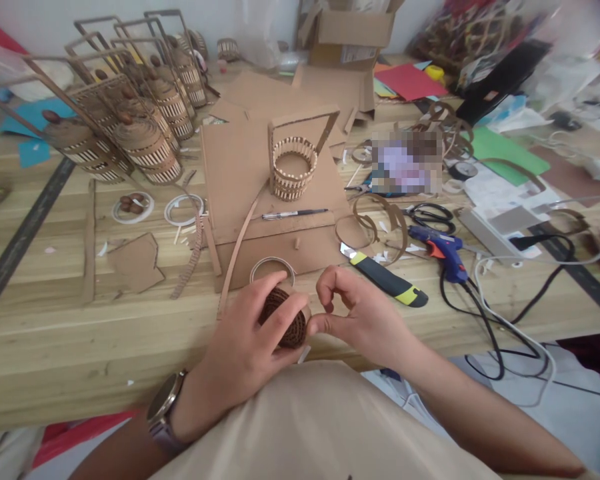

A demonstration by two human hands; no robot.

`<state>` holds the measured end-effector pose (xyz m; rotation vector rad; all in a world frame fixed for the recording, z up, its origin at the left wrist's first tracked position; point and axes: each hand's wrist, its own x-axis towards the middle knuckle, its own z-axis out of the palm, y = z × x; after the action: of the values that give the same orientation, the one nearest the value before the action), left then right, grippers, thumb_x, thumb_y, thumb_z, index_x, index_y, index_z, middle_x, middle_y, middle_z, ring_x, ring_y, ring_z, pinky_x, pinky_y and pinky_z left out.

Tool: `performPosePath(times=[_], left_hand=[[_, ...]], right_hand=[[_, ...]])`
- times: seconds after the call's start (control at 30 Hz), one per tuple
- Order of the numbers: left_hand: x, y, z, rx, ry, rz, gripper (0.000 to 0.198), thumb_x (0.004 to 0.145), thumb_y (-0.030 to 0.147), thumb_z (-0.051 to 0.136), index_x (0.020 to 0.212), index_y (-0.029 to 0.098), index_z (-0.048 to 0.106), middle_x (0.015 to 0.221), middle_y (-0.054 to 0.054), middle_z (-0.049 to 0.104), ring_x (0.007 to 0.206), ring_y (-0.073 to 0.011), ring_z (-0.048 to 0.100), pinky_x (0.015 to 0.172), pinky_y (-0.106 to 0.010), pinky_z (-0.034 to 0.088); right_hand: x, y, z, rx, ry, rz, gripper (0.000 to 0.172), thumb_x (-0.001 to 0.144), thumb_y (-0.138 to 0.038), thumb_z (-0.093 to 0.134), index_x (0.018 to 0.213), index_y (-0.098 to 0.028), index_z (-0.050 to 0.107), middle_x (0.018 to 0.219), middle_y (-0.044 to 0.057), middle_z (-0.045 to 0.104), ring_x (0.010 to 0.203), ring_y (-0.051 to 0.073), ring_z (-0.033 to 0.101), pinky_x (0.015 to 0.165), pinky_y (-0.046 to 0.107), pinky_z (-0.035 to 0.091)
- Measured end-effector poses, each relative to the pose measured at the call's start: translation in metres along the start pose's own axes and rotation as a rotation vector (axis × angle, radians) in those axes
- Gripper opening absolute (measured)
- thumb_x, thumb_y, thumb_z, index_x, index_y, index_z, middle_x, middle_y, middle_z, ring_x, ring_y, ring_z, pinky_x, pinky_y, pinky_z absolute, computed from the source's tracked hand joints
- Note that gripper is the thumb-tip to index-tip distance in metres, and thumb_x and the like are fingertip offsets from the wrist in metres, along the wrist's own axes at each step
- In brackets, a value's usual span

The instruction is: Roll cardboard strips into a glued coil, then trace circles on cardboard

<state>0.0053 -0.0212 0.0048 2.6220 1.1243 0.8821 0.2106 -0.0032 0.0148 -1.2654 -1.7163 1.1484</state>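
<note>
Left hand (240, 340): your fingers (284, 319) spread, bent
Right hand (370, 320): your thumb (333, 325) extended, fingers curled
Forearms (470, 403): yours angle inward

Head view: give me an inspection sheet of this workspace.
Surface: light wood-grained table, small scraps scattered on it.
Job items: brown, round, coiled-cardboard piece; beyond it, a small slatted basket with a tall handle, on a flat brown cardboard sheet.
Clutter: yellow-and-black box cutter, blade showing; blue hot-glue gun with orange trigger.
Hands: left hand holds the coiled-cardboard piece; right hand at its edge, grip unclear.
Cables: white and black cables loop near the glue gun.
Surroundings: open brown cardboard box behind; lidded, handled baskets far left.
</note>
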Motion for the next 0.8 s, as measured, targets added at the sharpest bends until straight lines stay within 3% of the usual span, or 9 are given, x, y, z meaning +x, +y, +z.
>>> performPosePath(times=[0.13, 0.23, 0.33, 0.43, 0.5, 0.63, 0.7, 0.8], left_hand=[[0.001, 0.002, -0.001, -0.118, 0.000, -0.115, 0.048, 0.085, 0.026, 0.072, 0.128, 0.020, 0.049, 0.135, -0.018, 0.051, 0.120, -0.0302, 0.059, 0.095, -0.042, 0.055], [0.001, 0.003, -0.001, -0.188, 0.023, -0.193, 0.051, 0.084, 0.028, 0.073, 0.128, 0.021, 0.049, 0.135, -0.017, 0.051, 0.125, -0.0306, 0.057, 0.100, -0.043, 0.053], [-0.001, 0.000, 0.002, -0.126, 0.037, -0.199, 0.052, 0.086, 0.027, 0.072, 0.131, 0.022, 0.047, 0.139, -0.019, 0.047, 0.127, -0.0331, 0.056, 0.100, -0.047, 0.053], [-0.003, -0.005, 0.006, -0.025, 0.005, -0.125, 0.050, 0.089, 0.023, 0.068, 0.135, 0.022, 0.046, 0.146, -0.022, 0.040, 0.133, -0.0368, 0.051, 0.101, -0.052, 0.052], [-0.003, -0.007, 0.009, -0.022, 0.013, -0.089, 0.056, 0.091, 0.021, 0.066, 0.141, 0.024, 0.041, 0.152, -0.023, 0.033, 0.139, -0.0380, 0.045, 0.104, -0.055, 0.050], [-0.004, -0.008, 0.009, -0.204, 0.089, -0.092, 0.089, 0.089, 0.027, 0.072, 0.157, 0.032, 0.015, 0.162, -0.022, 0.020, 0.142, -0.0364, 0.043, 0.107, -0.057, 0.048], [-0.006, -0.008, 0.006, -0.378, 0.100, -0.168, 0.099, 0.086, 0.036, 0.076, 0.159, 0.034, 0.008, 0.163, -0.022, 0.023, 0.141, -0.0363, 0.045, 0.108, -0.057, 0.047], [-0.009, -0.011, -0.002, -0.728, 0.130, -0.374, 0.084, 0.091, 0.050, 0.064, 0.158, 0.034, 0.016, 0.159, -0.020, 0.036, 0.135, -0.0328, 0.053, 0.107, -0.053, 0.050]], right_hand=[[0.005, 0.006, 0.006, 0.218, -0.015, 0.046, 0.051, 0.070, -0.065, 0.079, 0.073, -0.022, 0.053, 0.069, -0.004, 0.053, 0.065, 0.014, 0.048, 0.062, 0.027, 0.040], [0.005, 0.010, 0.008, 0.430, -0.035, 0.073, 0.056, 0.073, -0.078, 0.067, 0.080, -0.022, 0.057, 0.069, -0.002, 0.056, 0.063, 0.014, 0.050, 0.060, 0.028, 0.042], [0.002, 0.008, 0.010, 0.342, -0.079, 0.078, 0.060, 0.074, -0.080, 0.064, 0.084, -0.021, 0.062, 0.071, 0.000, 0.060, 0.064, 0.015, 0.053, 0.061, 0.028, 0.044], [-0.002, 0.002, 0.013, 0.108, -0.119, 0.047, 0.047, 0.079, -0.066, 0.071, 0.071, -0.021, 0.058, 0.066, -0.002, 0.058, 0.060, 0.013, 0.052, 0.056, 0.026, 0.041], [-0.005, -0.001, 0.016, 0.007, -0.069, 0.011, 0.037, 0.086, -0.049, 0.069, 0.066, -0.021, 0.053, 0.063, -0.003, 0.056, 0.058, 0.012, 0.050, 0.055, 0.025, 0.039], [-0.007, 0.002, 0.016, -0.055, 0.013, -0.075, 0.026, 0.087, -0.031, 0.066, 0.066, -0.022, 0.053, 0.065, -0.003, 0.059, 0.061, 0.013, 0.054, 0.058, 0.024, 0.041], [-0.006, 0.008, 0.012, -0.044, 0.001, -0.100, 0.025, 0.087, -0.030, 0.067, 0.067, -0.021, 0.055, 0.065, -0.002, 0.059, 0.062, 0.013, 0.055, 0.059, 0.025, 0.043], [-0.003, 0.017, 0.001, -0.001, -0.055, -0.138, 0.023, 0.088, -0.034, 0.068, 0.071, -0.020, 0.060, 0.067, -0.001, 0.060, 0.063, 0.014, 0.057, 0.060, 0.026, 0.044]])
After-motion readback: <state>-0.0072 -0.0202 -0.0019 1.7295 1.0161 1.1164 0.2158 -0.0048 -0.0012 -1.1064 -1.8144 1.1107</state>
